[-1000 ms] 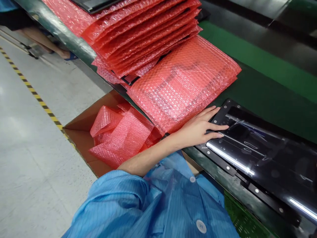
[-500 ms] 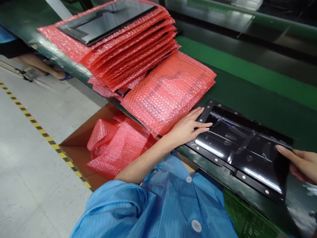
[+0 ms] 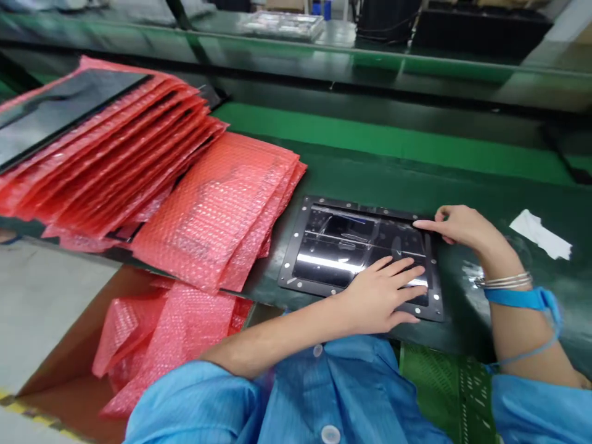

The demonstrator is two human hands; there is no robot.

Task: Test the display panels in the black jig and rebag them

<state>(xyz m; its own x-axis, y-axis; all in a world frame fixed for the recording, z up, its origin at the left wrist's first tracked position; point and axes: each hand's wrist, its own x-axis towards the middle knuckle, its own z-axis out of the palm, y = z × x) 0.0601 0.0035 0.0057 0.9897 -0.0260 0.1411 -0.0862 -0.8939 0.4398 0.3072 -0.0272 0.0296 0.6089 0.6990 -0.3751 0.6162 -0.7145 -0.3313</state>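
Observation:
A flat black panel (image 3: 319,262) with a screen under clear, glossy film lies on the green bench. Its black border carries several round silvery spots. My left hand (image 3: 383,296) rests on the panel's near right part, palm down and fingers spread. At the far right corner of the panel, my right hand (image 3: 460,228) touches the edge with one outstretched finger. The other fingers of that hand are bent, and nothing shows in them. A blue wrist strap (image 3: 518,298) with a cord and thin bracelets are on my right wrist.
Red bubble-wrap pouches (image 3: 217,197) lie left of the panel, beside a taller pouch stack (image 3: 124,148) topped by a dark glass panel (image 3: 60,108). A cardboard box (image 3: 60,364) below holds loose bubble wrap. White paper (image 3: 541,234) lies right; a green crate (image 3: 435,388) stands under the bench.
My view has swung to the right. My left hand has gone from the panel's left edge onto its near right part. My right hand has moved from the right edge to the far right corner.

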